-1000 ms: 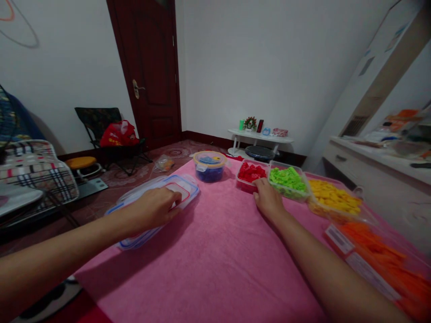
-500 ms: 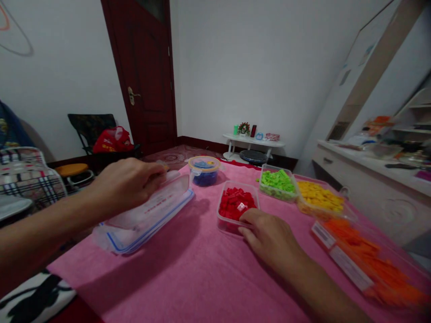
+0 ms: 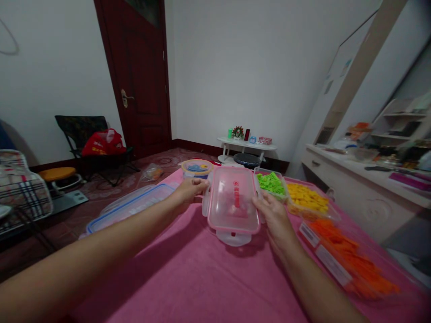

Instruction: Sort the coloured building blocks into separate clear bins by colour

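Observation:
In the head view, a clear lid with a pink seal [image 3: 232, 202] and side flaps is held tilted over the middle of the pink-covered table. My left hand [image 3: 190, 190] pinches the lid's left flap. On the opposite side, my right hand [image 3: 271, 211] grips the right flap, fingers closed. Behind the lid, the tub of red pieces is hidden. A round tub with a yellow-rimmed lid [image 3: 197, 167] stands just beyond my left hand. Blue-edged lids [image 3: 134, 204] lie at the table's left, partly covered by my left forearm.
On the right stand tubs of green pieces [image 3: 271, 184], yellow pieces [image 3: 308, 197] and orange pieces [image 3: 353, 255]. The pink cloth [image 3: 215, 287] covers the table. Further off are a low white stand [image 3: 247, 144], a folding chair with a red bag [image 3: 104, 142] and a white cabinet [image 3: 353, 179].
My left hand has carried the pink-sealed lid rightward from the stack of lids to above the red pieces. My right hand has left the tub's rim and taken the lid's right side.

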Available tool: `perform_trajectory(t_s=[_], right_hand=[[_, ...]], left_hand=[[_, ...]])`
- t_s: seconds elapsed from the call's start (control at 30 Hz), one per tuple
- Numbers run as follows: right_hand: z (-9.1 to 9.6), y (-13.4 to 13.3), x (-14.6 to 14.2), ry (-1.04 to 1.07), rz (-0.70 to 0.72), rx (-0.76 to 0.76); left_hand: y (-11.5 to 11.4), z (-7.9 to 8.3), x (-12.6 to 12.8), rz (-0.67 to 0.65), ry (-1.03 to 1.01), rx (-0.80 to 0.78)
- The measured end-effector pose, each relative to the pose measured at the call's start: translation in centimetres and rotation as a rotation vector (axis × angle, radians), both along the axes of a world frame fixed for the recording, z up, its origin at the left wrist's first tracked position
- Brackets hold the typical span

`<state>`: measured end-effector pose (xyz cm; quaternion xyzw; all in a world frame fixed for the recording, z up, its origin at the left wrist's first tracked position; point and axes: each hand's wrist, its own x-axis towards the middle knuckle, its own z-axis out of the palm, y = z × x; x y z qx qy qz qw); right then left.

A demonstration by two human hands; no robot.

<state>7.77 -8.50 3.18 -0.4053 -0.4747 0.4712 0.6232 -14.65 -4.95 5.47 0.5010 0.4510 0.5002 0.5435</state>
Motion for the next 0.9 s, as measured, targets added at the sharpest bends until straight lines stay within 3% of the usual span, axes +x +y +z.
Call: perform_trajectory(t_s=[0.13,0.27,0.43,0.57,0.9], right_hand=[[-2.4,2.9,1.8,-0.121,-0.134,-0.030],[-3.9,4.3,2.0,-0.188,-0.115,-0.043],[-5.0,5.1,1.6,-0.284,-0.143,-0.050],[-5.7,5.4,1.4,-0.311,-0.152,-0.031],[-5.8,3.7,0.8,-0.401,-0.080,0.056]], left_hand=[[1.9,-2.5,0.7,0.077,0.126,-0.037],[3.3,-2.5,1.2,0.108,0.163,-0.124],[3.7,-2.7,1.6,0.049,0.178,-0.220],[3.6,-3.2,1.6,-0.026,0.123,-0.226],[3.6,-3.9,1.1,-0.047,0.035,-0.268]])
